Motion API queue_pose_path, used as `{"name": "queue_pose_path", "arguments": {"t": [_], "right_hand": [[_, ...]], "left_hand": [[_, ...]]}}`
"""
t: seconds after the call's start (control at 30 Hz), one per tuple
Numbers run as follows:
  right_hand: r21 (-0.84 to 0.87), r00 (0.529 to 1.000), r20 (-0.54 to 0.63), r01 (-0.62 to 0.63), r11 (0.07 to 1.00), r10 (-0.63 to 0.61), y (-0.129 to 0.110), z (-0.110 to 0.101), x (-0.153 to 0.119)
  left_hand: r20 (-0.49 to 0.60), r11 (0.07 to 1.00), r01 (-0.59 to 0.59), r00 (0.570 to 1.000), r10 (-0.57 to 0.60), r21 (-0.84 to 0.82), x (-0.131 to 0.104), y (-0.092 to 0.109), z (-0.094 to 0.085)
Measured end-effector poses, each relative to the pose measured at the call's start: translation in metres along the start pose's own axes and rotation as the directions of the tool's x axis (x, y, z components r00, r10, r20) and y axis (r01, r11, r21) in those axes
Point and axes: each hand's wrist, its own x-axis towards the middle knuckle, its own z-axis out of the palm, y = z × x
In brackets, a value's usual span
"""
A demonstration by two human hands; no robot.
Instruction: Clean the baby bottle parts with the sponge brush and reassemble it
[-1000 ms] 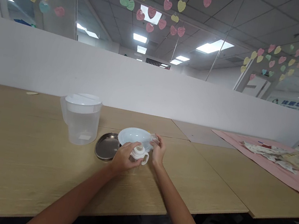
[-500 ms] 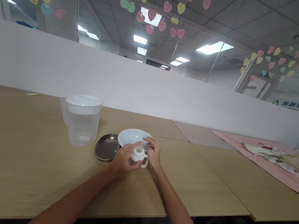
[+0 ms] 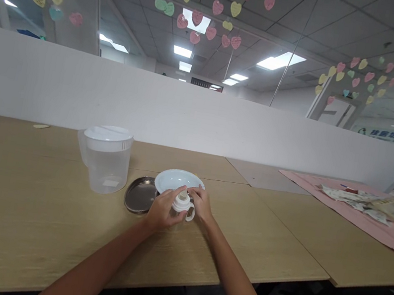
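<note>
A baby bottle (image 3: 180, 205) with a white collar, a pale teat on top and a white side handle stands upright at the table's near middle. My left hand (image 3: 163, 208) wraps round its left side, thumb in front and index finger up by the teat. From the right, my right hand (image 3: 201, 203) reaches to the top of the bottle, its fingertips drawn together beside the teat. What those fingertips pinch, if anything, is too small to make out. Just behind both hands sits a white bowl (image 3: 176, 178), partly covered by them. The bottle's lower body is mostly hidden.
Left of the bowl lies a round metal tray (image 3: 139, 196). A clear lidded plastic pitcher (image 3: 109, 168) stands farther left. On the right, a pink cloth (image 3: 390, 235) carries crumpled papers or fabric (image 3: 365, 203). A low white partition (image 3: 187, 115) runs behind the table.
My right fingertips have come down and inward, closer to the teat. My left hand keeps its hold on the bottle. The whole view has shifted slightly.
</note>
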Motion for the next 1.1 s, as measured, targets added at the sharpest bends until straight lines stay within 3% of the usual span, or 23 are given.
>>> {"name": "queue_pose_path", "arguments": {"t": [0.37, 0.87, 1.0, 1.1], "right_hand": [[-0.033, 0.997, -0.058, 0.045, 0.998, -0.047, -0.005, 0.001, -0.004], [-0.279, 0.97, -0.236, -0.008, 0.96, -0.06, -0.009, -0.002, -0.007], [-0.279, 0.975, -0.2, 0.041, 0.959, -0.1, -0.014, -0.002, -0.008], [-0.299, 0.967, -0.099, 0.197, 0.934, -0.236, -0.02, -0.003, -0.01]], "left_hand": [[-0.018, 0.987, -0.105, 0.994, 0.107, 0.123, 0.003, -0.003, -0.003], [0.032, 0.992, -0.033, 0.999, 0.03, 0.119, 0.007, 0.0, -0.007], [0.029, 0.994, -0.034, 0.999, 0.032, 0.102, 0.007, -0.003, -0.007], [0.053, 0.995, -0.024, 0.998, 0.019, 0.094, 0.008, -0.005, -0.007]]}}
